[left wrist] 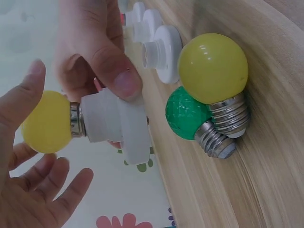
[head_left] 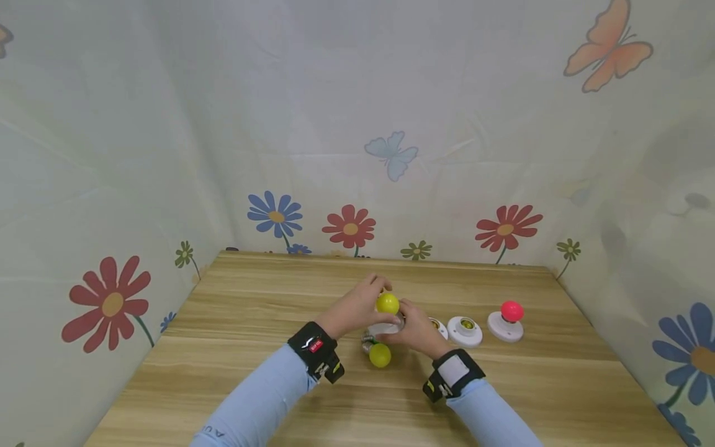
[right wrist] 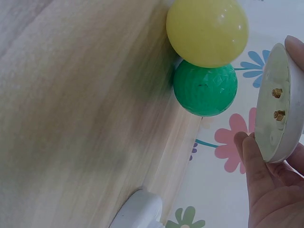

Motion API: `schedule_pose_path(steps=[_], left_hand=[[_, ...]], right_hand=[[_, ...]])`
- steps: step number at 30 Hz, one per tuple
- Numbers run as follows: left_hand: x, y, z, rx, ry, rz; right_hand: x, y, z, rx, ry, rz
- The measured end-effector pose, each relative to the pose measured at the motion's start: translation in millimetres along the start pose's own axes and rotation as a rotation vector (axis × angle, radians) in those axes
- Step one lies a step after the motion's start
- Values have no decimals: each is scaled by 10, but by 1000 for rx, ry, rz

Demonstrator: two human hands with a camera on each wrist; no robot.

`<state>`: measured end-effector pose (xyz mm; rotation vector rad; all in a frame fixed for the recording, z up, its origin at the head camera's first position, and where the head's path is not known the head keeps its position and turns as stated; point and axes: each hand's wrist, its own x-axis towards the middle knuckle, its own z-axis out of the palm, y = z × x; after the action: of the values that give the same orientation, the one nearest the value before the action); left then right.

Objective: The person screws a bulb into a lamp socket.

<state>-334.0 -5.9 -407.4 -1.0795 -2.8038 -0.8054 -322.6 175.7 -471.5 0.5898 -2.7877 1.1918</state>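
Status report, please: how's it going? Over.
Left hand spread round yellow bulb. Right hand gripping socket. Bulb in socket, metal partly showing. Green bulb, second yellow bulb on table nearby, apparently not blocking.

From the head I look forward and down over the table (head_left: pixel 279 298); both wrist views, close, tilted, share the held socket (left wrist: pixel 135 130).

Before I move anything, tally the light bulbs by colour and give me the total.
Yellow bulbs: 2
Green bulb: 1
Pinkish-red bulb: 1
Total: 4
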Motion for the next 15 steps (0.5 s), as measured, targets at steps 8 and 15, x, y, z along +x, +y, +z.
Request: schedule_pose_path(steps=[8,15], left_hand=[[5,1,2,-2,12,-17],[11,-7,-29,-9,-56,16]], right_hand=[[0,-8,0,-11,3,-9],[-7,2,1,-20,-3,0]])
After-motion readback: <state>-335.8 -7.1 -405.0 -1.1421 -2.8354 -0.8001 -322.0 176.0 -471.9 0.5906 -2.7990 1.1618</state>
